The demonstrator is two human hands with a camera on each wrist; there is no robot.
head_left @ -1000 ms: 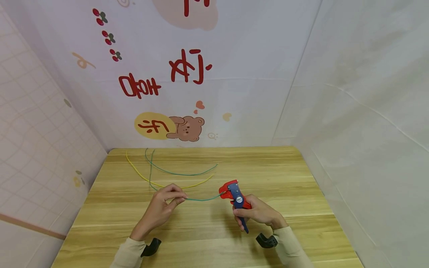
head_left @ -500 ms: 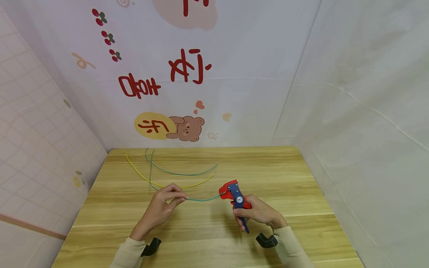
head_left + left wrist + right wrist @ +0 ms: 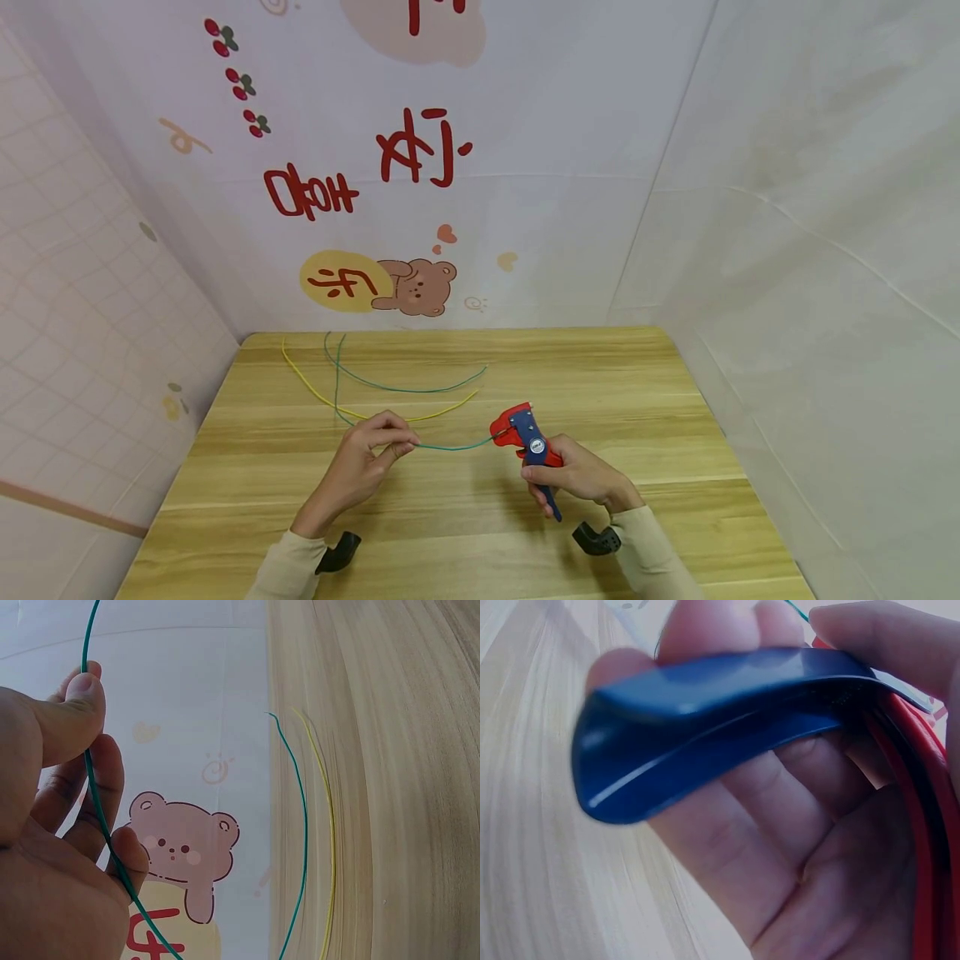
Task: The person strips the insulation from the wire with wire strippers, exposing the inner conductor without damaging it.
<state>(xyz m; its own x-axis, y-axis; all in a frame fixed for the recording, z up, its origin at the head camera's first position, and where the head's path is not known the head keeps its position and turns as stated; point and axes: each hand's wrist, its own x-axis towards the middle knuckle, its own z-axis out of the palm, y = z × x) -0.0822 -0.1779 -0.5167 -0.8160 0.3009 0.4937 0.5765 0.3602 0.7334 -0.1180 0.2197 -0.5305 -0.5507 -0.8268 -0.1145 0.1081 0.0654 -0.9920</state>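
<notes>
My left hand (image 3: 367,458) pinches a green wire (image 3: 453,448) between thumb and fingertips. In the left wrist view that green wire (image 3: 96,799) runs past the thumb and across the curled fingers. The wire's right end reaches into the red head of a red and blue wire stripper (image 3: 531,437); its tip is hidden there. My right hand (image 3: 573,473) grips the stripper by its handles above the table. Up close, the right wrist view has the fingers wrapped round the blue handle (image 3: 705,712), with the red handle (image 3: 930,825) near the palm.
Another green wire (image 3: 420,391) and a yellow wire (image 3: 442,412) lie curved on the wooden table (image 3: 600,367), behind the left hand. A printed white cloth wall (image 3: 555,208) rises at the table's back edge, with more cloth at both sides.
The lower end of the stripper's blue handle has shifted slightly to the right under the right hand's fingers. The left hand and the wire look still.
</notes>
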